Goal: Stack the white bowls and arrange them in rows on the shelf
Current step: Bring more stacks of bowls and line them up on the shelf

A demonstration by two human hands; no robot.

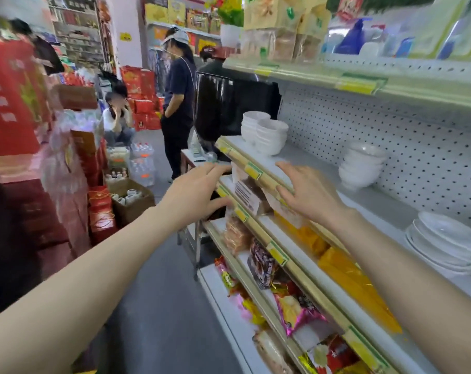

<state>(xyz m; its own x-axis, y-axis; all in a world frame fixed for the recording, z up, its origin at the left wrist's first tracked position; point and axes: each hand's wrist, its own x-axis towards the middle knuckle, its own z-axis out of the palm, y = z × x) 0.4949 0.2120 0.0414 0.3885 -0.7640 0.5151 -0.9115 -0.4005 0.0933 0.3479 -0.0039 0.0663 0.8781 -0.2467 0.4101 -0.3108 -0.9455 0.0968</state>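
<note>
Now: risks before the first grasp

Left hand [199, 190] and right hand [307, 195] are apart, fingers spread, holding nothing, at the front edge of the shelf [304, 160]. Two bowl stacks [272, 136] stand side by side beyond the fingertips; a third bowl stack [361, 168] stands past the right hand, near the back panel [364, 122]. Likely hazards: a tall stack tips if lifted by its top bowl alone; the right forearm, swung outward, may strike the plates [445, 241] beside it.

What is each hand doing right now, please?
Left hand: open, holding nothing.
Right hand: open, holding nothing.
</note>
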